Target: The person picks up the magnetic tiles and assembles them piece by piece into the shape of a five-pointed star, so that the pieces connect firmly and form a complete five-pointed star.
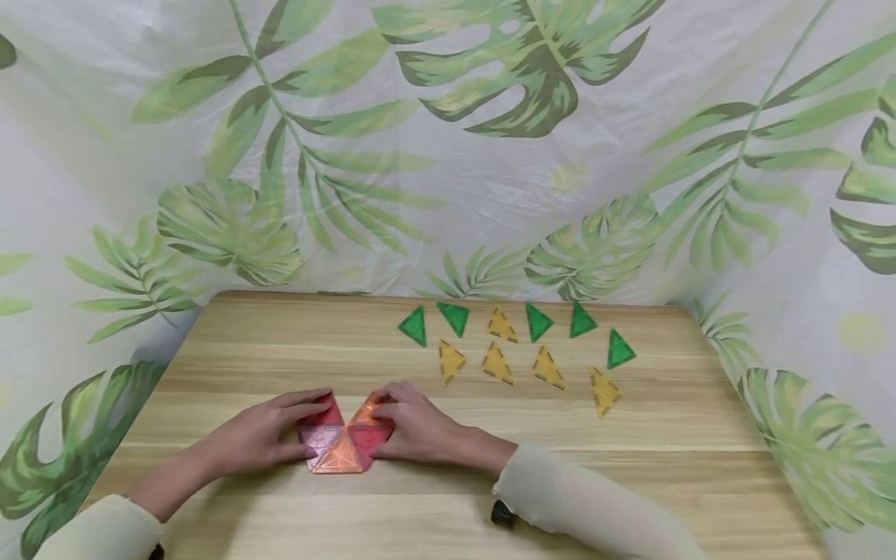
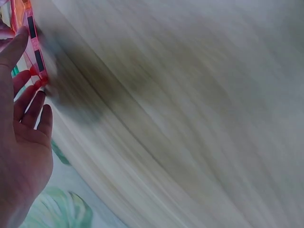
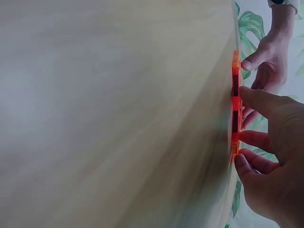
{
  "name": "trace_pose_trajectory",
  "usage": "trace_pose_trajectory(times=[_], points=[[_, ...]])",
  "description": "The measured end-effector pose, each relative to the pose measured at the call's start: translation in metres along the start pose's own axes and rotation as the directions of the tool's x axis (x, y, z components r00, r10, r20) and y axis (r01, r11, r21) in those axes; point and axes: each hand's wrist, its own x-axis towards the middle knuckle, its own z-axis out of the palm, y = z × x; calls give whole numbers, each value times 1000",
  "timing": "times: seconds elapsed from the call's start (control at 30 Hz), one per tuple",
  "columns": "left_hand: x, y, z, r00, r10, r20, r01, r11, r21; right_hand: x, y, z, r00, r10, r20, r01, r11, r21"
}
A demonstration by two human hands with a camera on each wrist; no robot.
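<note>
Several translucent triangular magnetic tiles lie edge to edge on the table as a fan, points meeting in the middle. From the left run a red tile point(image 1: 327, 414), a pink tile point(image 1: 323, 439), an orange tile point(image 1: 340, 457), another red tile point(image 1: 365, 445) and another orange tile point(image 1: 364, 412); a wedge-shaped gap opens at the far side. My left hand point(image 1: 262, 432) grips the fan's left side, thumb by the pink tile and fingertips over the red one. Opposite, my right hand point(image 1: 427, 428) holds the right red and orange tiles, partly covering them.
Behind the hands and to the right, loose green triangles point(image 1: 539, 322) and yellow triangles point(image 1: 497, 364) lie in scattered rows on the wooden table point(image 1: 665, 435). A leaf-patterned cloth point(image 1: 483, 187) stands behind the table and on both sides.
</note>
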Motion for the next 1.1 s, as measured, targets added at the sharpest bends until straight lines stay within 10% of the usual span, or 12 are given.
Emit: trace_pose_trajectory(times=[0.6,1.1], points=[[-54,-64,-20,988,19,-152,-13,999,42,80,-34,31,998,-12,54,13,1000,-21],[-68,-76,-30,987,20,-160,-11,998,56,95,-51,38,999,7,53,-6,1000,-7]])
